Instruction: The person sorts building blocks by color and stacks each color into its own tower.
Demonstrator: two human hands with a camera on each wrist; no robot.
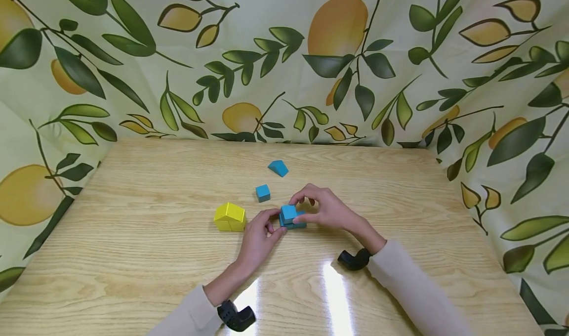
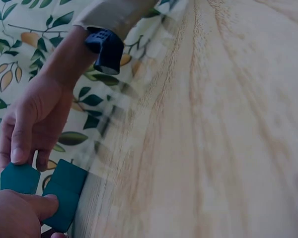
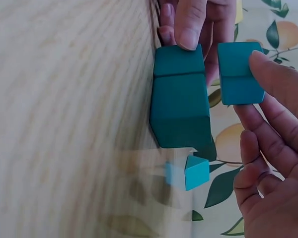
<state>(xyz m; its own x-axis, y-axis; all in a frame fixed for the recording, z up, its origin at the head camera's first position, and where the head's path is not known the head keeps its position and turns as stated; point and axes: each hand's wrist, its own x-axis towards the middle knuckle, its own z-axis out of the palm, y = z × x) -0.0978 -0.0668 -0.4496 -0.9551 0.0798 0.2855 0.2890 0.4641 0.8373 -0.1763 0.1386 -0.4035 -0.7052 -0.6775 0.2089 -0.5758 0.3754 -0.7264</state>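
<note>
My right hand [image 1: 326, 208] pinches a small blue block [image 3: 242, 73] between thumb and fingers, close over the lower blue blocks [image 3: 181, 106]. In the right wrist view a gap shows between the held block and those below. Thumb and fingers of my left hand [image 1: 260, 237] grip the left end of the lower blue blocks, which sit side by side on the table. The left wrist view shows the left thumb lying across their face, and the held block [image 2: 20, 178] beside them.
A blue cube [image 1: 263, 193] stands behind the hands on the wooden table [image 1: 178, 272]. Farther back lies a blue triangular block [image 1: 278, 167]. Yellow blocks [image 1: 229, 217], grouped into a house-like shape, stand just left of my left hand. A leaf-and-fruit patterned cloth [image 1: 262, 84] hangs behind the table.
</note>
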